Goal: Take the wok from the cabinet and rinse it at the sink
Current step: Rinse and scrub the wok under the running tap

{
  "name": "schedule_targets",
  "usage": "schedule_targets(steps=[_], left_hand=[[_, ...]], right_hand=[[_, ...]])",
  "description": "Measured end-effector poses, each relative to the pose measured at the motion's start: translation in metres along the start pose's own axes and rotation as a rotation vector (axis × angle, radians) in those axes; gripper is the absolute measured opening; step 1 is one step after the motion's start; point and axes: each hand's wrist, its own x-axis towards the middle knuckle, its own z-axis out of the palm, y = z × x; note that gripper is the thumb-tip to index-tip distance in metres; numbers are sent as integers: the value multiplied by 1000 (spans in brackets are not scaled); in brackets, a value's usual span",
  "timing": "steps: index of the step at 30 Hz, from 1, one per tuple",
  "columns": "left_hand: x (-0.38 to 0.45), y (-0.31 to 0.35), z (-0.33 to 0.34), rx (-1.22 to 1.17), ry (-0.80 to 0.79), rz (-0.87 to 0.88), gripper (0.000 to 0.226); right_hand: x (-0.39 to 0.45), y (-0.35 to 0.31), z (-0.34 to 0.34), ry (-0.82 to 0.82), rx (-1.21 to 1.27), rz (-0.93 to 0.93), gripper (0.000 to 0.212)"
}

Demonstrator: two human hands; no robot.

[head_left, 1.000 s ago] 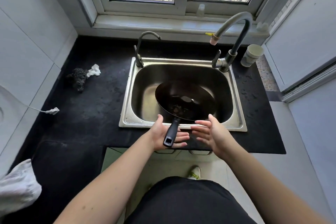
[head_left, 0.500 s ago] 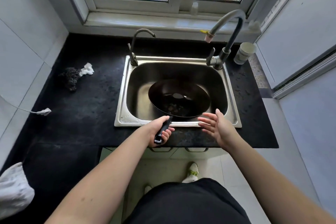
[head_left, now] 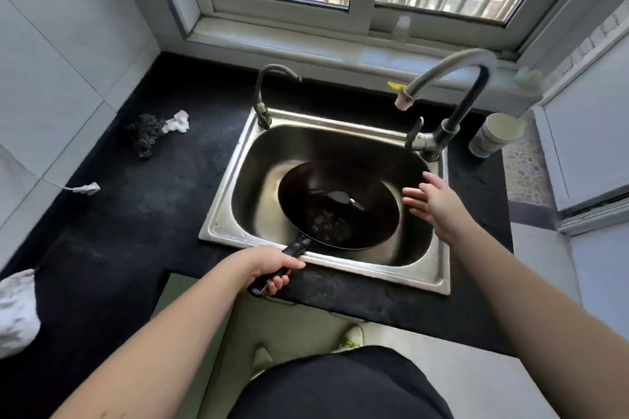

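Wok is held in sink by gripping left hand; right hand spread empty toward tap; rinsing not yet begun.

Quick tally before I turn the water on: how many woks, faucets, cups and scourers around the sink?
Wok: 1, in the sink
Faucets: 2, tall and small
Cup: 1
Scourer: 1
Total: 5

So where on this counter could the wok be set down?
Bare black counter lies between the sink rim and the scrubber. Right of the sink is tight: faucet, cup. The wok fills the basin.
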Motion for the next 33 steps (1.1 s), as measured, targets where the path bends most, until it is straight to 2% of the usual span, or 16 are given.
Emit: schedule_targets(steps=[9,20,23,26,30,33], left_hand=[[3,-2,5,96,164,60,28],[5,-5,2,88,176,100,32],[6,-4,1,115,181,81,32],[5,-3,0,137,176,53,32],[4,-2,1,120,176,44,33],[0,-1,2,108,159,52,33]], right_hand=[[74,-71,2,-48,-271,-159,57],[87,-65,16,-46,-629,-265,71],[90,-64,22,-139,-819,-244,74],[94,-68,26,-163,-953,-211,75],[101,-69,18,-193,-911,-174,77],[95,-51,13,-118,-648,-203,74]])
